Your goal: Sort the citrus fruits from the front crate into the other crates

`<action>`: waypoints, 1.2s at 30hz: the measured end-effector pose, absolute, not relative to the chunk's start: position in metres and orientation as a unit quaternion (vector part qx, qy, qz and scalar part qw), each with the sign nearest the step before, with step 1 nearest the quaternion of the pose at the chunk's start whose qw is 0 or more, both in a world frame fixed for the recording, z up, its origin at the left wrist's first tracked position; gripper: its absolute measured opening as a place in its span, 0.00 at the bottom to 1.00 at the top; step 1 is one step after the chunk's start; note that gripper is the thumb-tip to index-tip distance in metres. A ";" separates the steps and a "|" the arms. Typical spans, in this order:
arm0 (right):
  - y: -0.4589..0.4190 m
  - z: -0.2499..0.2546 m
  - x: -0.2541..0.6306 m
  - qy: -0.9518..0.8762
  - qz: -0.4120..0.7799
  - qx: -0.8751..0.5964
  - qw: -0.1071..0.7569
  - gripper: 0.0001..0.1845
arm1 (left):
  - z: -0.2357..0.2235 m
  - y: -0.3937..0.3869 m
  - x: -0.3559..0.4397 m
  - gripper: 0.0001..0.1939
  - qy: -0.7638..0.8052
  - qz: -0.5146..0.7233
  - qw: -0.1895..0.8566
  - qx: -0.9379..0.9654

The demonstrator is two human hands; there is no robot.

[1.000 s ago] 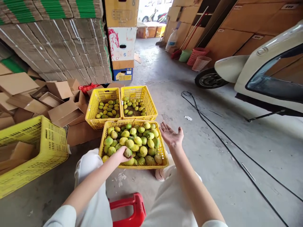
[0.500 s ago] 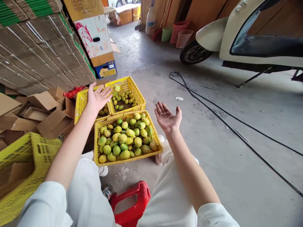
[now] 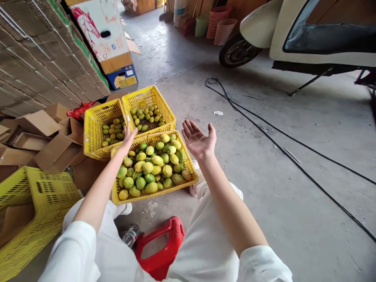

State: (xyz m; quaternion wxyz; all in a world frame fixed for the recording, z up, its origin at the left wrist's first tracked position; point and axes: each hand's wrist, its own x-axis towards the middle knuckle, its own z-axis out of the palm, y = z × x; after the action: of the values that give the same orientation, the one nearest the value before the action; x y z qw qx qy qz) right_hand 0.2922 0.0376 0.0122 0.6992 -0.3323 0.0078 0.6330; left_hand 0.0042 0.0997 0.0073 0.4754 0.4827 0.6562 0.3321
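Observation:
My left hand (image 3: 128,139) is over the rear left part of the front crate, fingers stretched out and nothing seen in it. My right hand (image 3: 201,138), palm up with fingers extended, is empty just right of that crate. The yellow front crate (image 3: 155,197) is heaped with green and yellow lemons (image 3: 147,167). Behind it stand two more yellow crates: the left rear crate (image 3: 95,131) and the right rear crate (image 3: 167,107). Smaller green-yellow fruits (image 3: 116,127) lie in the left one, and similar small fruits (image 3: 148,113) in the right one.
A red plastic stool (image 3: 161,252) and a plastic bottle (image 3: 131,235) are between my legs. At left are a yellow crate (image 3: 55,192) and loose cardboard boxes (image 3: 38,127). A black cable (image 3: 282,148) crosses the floor at right, below a parked scooter (image 3: 264,35).
My left hand has come down and turned from palm up to more edge-on. The larger fruit seen over the right rear crate no longer shows there. My right hand stays palm up.

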 end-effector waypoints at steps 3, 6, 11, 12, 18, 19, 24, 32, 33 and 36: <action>0.035 0.010 0.296 -0.019 0.622 -0.344 0.703 0.30 | -0.058 0.070 0.001 0.49 0.703 0.207 0.435 0.523; 0.031 0.010 0.302 -0.026 0.621 -0.347 0.703 0.30 | -0.109 0.046 -0.007 0.42 0.754 0.015 0.363 0.547; 0.028 0.018 0.315 -0.004 0.613 -0.347 0.709 0.32 | -0.132 0.042 -0.020 0.37 0.743 -0.019 0.342 0.575; 0.028 0.020 0.317 0.007 0.612 -0.350 0.710 0.33 | -0.132 0.044 -0.021 0.37 0.742 -0.027 0.340 0.577; 0.030 0.014 0.328 -0.009 0.618 -0.369 0.694 0.30 | -0.129 0.037 -0.011 0.42 0.771 0.000 0.305 0.559; 0.031 0.011 0.327 -0.022 0.625 -0.384 0.679 0.27 | -0.129 0.034 -0.008 0.43 0.783 0.021 0.303 0.543; 0.031 -0.002 0.312 -0.049 0.674 -0.485 0.555 0.15 | -0.122 0.023 -0.012 0.35 0.803 0.076 0.343 0.482; 0.018 -0.037 0.290 -0.211 0.661 -0.567 0.445 0.06 | -0.058 0.007 -0.070 0.17 0.803 0.210 0.413 0.374; 0.016 -0.045 0.289 -0.266 0.637 -0.588 0.422 0.06 | -0.044 0.003 -0.078 0.14 0.793 0.257 0.463 0.301; 0.007 -0.071 0.283 -0.459 0.548 -0.644 0.272 0.09 | -0.003 -0.013 -0.095 0.11 0.707 0.370 0.595 0.100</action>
State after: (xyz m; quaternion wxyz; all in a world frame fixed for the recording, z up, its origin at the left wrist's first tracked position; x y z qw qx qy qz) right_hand 0.2828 0.0069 -0.0714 0.2722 -0.6443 -0.4593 0.5476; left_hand -0.0955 -0.0129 -0.0030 0.5950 0.1002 0.7066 0.3698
